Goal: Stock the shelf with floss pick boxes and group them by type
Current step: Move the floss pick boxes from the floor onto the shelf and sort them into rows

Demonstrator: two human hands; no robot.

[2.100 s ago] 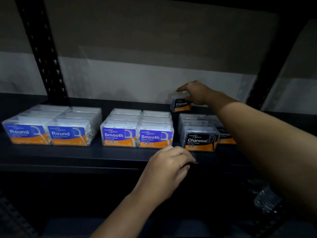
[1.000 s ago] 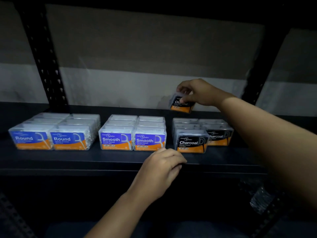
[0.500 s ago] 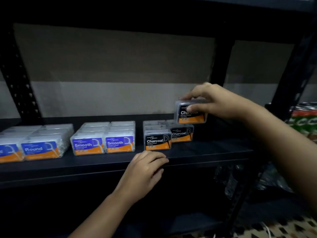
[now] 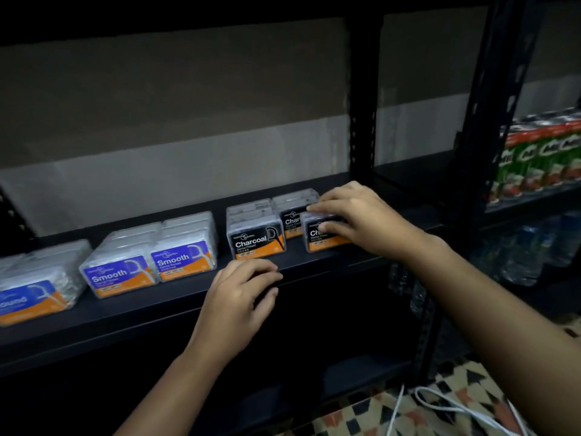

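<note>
The right hand (image 4: pixel 361 218), gripping the clear black-and-orange Charcoal floss box (image 4: pixel 320 236), has brought it down from the far wall to the row front, completing that group.

The Charcoal box (image 4: pixel 320 237), gripped earlier at the back of the shelf (image 4: pixel 188 313) by the right hand (image 4: pixel 355 215), is now set down at the front edge, just to the right of the front Charcoal stack (image 4: pixel 256 239) and in front of the second row. It is lifted clear of the rear wall, carried forward and lowered. The view is swung to the right, so green cartons (image 4: pixel 540 158) on a neighbouring rack are brought into sight
</note>
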